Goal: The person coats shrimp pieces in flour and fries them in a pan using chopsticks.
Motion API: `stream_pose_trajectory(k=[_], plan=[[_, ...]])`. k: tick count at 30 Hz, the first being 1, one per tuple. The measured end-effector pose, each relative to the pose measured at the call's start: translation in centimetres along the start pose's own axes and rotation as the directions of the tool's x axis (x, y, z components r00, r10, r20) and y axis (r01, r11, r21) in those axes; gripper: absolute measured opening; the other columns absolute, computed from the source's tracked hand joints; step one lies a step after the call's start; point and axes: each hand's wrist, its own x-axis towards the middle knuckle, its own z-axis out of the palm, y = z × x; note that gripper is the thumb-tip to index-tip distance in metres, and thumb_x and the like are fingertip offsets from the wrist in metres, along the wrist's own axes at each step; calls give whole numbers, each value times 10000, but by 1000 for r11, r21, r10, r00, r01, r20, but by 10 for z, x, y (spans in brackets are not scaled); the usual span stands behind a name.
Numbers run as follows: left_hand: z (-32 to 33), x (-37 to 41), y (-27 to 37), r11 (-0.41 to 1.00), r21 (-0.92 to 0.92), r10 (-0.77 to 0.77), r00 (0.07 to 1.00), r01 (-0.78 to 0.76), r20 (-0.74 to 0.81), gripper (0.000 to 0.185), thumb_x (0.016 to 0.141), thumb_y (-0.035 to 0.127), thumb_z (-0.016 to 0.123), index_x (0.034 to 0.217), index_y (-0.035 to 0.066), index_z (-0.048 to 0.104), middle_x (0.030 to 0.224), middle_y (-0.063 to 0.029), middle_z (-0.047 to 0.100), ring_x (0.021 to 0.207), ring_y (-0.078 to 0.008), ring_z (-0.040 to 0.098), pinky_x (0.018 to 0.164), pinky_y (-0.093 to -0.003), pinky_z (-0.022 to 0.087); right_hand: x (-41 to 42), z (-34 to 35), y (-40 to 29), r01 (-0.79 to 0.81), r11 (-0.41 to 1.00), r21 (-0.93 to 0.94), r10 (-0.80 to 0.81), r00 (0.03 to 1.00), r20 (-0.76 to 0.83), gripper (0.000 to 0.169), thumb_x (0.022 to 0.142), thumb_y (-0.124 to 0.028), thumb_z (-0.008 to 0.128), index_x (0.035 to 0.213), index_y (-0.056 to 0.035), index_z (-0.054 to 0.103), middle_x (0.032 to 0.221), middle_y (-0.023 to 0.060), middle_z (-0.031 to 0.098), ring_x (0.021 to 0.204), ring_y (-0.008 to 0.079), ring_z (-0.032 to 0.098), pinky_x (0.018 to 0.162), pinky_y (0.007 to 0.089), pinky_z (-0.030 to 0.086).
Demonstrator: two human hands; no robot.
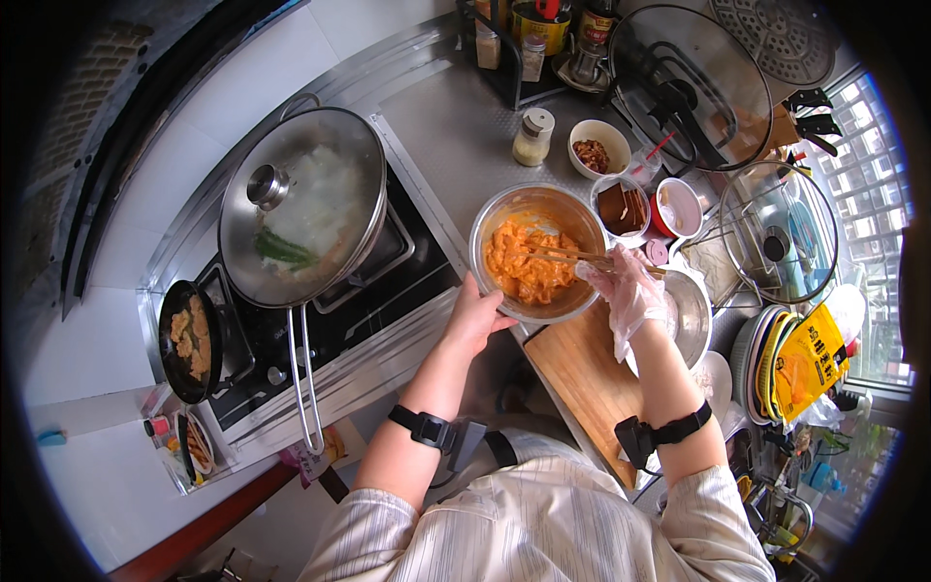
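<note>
My left hand point(476, 316) grips the rim of a stainless steel bowl point(486, 200) from its lower left side. Orange-coated pieces of what looks like raw meat point(529, 273) lie in the bowl. My right hand point(631, 287), in a clear plastic glove, holds wooden chopsticks point(564, 252), whose tips reach into the coated pieces. A wooden cutting board point(582, 378) lies just below the bowl, nearer to my body. Beside my right wrist stands another metal bowl point(694, 313), partly hidden by my forearm.
Left, a lidded pan point(313, 218) with steamed-up glass and a small frying pan point(190, 342) with browned food occupy the stove. A seasoning jar point(533, 138), a bowl of dried spices point(600, 149) and a red cup point(678, 209) stand behind the bowl. Stacked plates point(756, 364) are at right.
</note>
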Motion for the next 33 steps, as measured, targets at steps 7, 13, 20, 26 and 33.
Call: stream_pose_trajectory(k=[7, 13, 20, 26, 33], plan=[[-2, 2, -3, 1000, 3, 16, 1000, -16, 2, 481, 933, 25, 420, 1357, 168, 245, 1343, -122, 426, 1037, -311, 601, 819, -446, 540, 5, 24, 36, 69, 990, 126, -55, 993, -109, 255, 937, -241, 573, 965, 0, 494, 880, 95, 521, 773, 248, 609, 697, 355, 612], [-2, 4, -4, 999, -21, 26, 1000, -26, 9, 499, 927, 20, 418, 1364, 172, 233, 1345, -129, 420, 1041, -320, 602, 832, -468, 536, 11, 13, 33, -12, 957, 289, 33, 997, -68, 236, 974, -229, 489, 946, 0, 438, 919, 107, 504, 833, 322, 619, 701, 321, 615], [-5, 5, -2, 1000, -19, -7, 1000, 7, 7, 518, 925, 13, 419, 1376, 175, 221, 1344, -144, 415, 1041, -329, 599, 827, -466, 541, -2, 2, 2, -71, 898, 433, 101, 994, -45, 250, 996, -222, 433, 853, -20, 397, 834, 102, 474, 796, 327, 616, 662, 279, 616], [-1, 9, -3, 999, 42, 7, 999, -9, 44, 516, 923, 17, 418, 1378, 157, 220, 1340, -162, 413, 1057, -326, 585, 834, -468, 539, -13, -36, -26, 87, 920, 381, -139, 984, 113, 180, 974, -199, 493, 973, -23, 459, 889, 79, 497, 826, 308, 621, 677, 270, 620], [7, 7, -1, 988, 151, 33, 999, -30, -20, 607, 895, 92, 560, 1391, 95, 211, 1314, -160, 427, 1107, -294, 538, 799, -428, 547, -61, -106, -80, 330, 895, 301, -328, 943, -59, 241, 946, -252, 555, 890, -30, 480, 810, 83, 537, 817, 275, 630, 753, 355, 596]])
